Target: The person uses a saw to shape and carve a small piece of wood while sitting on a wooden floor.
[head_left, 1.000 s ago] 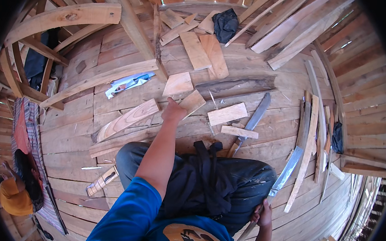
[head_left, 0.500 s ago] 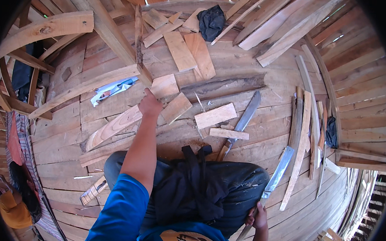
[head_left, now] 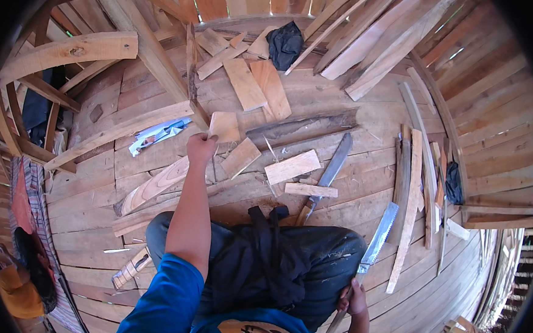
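Note:
My left hand [head_left: 202, 148] reaches forward, its fingers closed at the near-left corner of a small square wood block [head_left: 225, 127]. A second wood block [head_left: 241, 157] lies just to the right of that hand. At my right knee, my right hand [head_left: 353, 297] is wrapped round the handle of a handsaw [head_left: 379, 237], whose toothed blade points up and forward. A machete [head_left: 335, 166] lies on the floor in front of my lap, with a short wood strip [head_left: 311, 190] across it. Beside it rests a pale wood block [head_left: 293, 167].
A slanting timber frame [head_left: 157, 56] stands at the left front. Boards [head_left: 245, 84] and a black plastic bag [head_left: 284, 44] lie farther ahead. Long wood strips [head_left: 405, 211] lie at right. A curved plank [head_left: 152, 187] and a hand plane [head_left: 131, 268] are at left.
My left hand has gone from a pointing finger near the square block to closed fingers at its corner, and the block has turned slightly. My right hand keeps hold of the saw. The view has shifted slightly.

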Demonstrator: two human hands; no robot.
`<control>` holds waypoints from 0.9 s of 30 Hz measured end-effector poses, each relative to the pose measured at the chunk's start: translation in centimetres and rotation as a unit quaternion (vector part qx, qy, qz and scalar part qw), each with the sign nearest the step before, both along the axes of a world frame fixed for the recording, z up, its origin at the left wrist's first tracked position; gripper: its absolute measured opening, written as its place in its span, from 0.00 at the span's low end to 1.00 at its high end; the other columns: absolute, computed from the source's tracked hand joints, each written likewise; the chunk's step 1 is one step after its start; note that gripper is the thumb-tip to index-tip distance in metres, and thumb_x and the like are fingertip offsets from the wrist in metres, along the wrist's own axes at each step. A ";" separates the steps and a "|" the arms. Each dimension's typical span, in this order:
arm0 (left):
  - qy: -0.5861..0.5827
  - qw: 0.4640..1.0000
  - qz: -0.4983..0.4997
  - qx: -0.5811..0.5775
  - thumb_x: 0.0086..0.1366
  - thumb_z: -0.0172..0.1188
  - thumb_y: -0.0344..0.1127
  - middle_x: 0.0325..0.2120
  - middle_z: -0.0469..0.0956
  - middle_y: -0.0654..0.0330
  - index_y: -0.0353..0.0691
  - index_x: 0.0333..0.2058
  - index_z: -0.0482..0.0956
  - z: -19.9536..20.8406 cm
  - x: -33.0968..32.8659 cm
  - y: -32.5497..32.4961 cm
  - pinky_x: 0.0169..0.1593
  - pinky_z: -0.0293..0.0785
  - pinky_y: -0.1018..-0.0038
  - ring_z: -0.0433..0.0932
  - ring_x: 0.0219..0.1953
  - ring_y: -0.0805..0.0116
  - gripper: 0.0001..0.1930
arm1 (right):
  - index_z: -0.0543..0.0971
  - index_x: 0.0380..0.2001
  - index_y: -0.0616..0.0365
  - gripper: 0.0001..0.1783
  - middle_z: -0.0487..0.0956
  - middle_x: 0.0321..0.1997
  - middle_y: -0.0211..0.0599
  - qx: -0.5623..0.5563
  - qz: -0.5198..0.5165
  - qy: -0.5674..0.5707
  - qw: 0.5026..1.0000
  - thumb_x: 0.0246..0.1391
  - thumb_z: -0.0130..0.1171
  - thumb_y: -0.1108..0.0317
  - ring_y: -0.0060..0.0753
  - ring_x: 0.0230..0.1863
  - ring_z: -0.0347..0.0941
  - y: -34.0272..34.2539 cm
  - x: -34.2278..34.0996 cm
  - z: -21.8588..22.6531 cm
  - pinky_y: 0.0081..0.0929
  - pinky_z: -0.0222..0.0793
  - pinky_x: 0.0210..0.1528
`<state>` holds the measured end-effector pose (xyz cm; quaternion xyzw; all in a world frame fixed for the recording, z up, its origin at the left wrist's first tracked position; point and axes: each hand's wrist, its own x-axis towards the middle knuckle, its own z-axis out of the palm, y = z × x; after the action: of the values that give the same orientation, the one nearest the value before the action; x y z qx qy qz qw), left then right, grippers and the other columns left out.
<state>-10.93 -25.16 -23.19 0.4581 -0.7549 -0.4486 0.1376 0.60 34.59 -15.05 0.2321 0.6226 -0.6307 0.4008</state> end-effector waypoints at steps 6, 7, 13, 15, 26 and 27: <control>0.117 0.972 -0.143 -0.147 0.53 0.69 0.36 0.26 0.82 0.52 0.35 0.31 0.84 11.4 1.7 6.0 0.36 0.74 0.68 0.80 0.28 0.56 0.11 | 0.71 0.17 0.60 0.38 0.57 0.04 0.33 -0.025 0.021 0.036 0.999 0.65 0.39 0.36 0.32 0.03 0.57 -0.7 0.2 0.2 0.33 0.61 0.07; 0.169 0.954 -0.188 -0.158 0.52 0.69 0.34 0.26 0.82 0.51 0.34 0.31 0.84 13.1 2.1 8.2 0.38 0.74 0.67 0.81 0.31 0.53 0.10 | 0.71 0.18 0.60 0.38 0.57 0.04 0.33 -0.029 0.021 0.047 0.998 0.65 0.37 0.35 0.31 0.03 0.56 -1.0 0.4 0.7 0.32 0.60 0.08; 0.238 0.837 -0.439 -0.224 0.50 0.70 0.33 0.27 0.78 0.61 0.40 0.30 0.82 21.4 7.8 21.8 0.50 0.65 0.65 0.77 0.37 0.63 0.08 | 0.71 0.25 0.62 0.40 0.61 0.12 0.28 -0.005 -0.098 0.153 0.983 0.67 0.27 0.35 0.22 0.10 0.55 -1.7 1.5 3.9 0.21 0.53 0.14; 0.215 0.816 -0.492 -0.213 0.50 0.70 0.33 0.27 0.78 0.63 0.42 0.30 0.82 22.8 9.5 24.7 0.51 0.64 0.65 0.77 0.36 0.64 0.09 | 0.69 0.23 0.60 0.38 0.61 0.13 0.26 0.010 -0.112 0.203 0.973 0.69 0.27 0.37 0.20 0.13 0.54 -1.4 1.6 5.6 0.20 0.51 0.16; -0.009 0.688 -0.646 -0.329 0.53 0.68 0.36 0.26 0.76 0.60 0.41 0.31 0.80 23.9 11.5 30.3 0.59 0.60 0.60 0.76 0.39 0.62 0.09 | 0.66 0.22 0.58 0.30 0.60 0.17 0.23 0.107 0.049 0.255 0.960 0.71 0.37 0.46 0.17 0.19 0.55 -2.5 6.1 7.2 0.20 0.51 0.21; -0.024 0.681 -0.655 -0.326 0.54 0.67 0.36 0.26 0.76 0.60 0.40 0.31 0.79 23.9 11.5 30.5 0.59 0.60 0.60 0.75 0.39 0.62 0.09 | 0.66 0.22 0.58 0.29 0.61 0.18 0.23 0.087 0.044 0.238 0.966 0.71 0.36 0.47 0.17 0.20 0.56 -2.5 6.6 6.8 0.21 0.52 0.21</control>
<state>0.59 5.34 0.67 -0.2164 -0.9639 -0.1391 -0.0688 7.16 32.07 -8.24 0.0815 0.7619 -0.5931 0.2473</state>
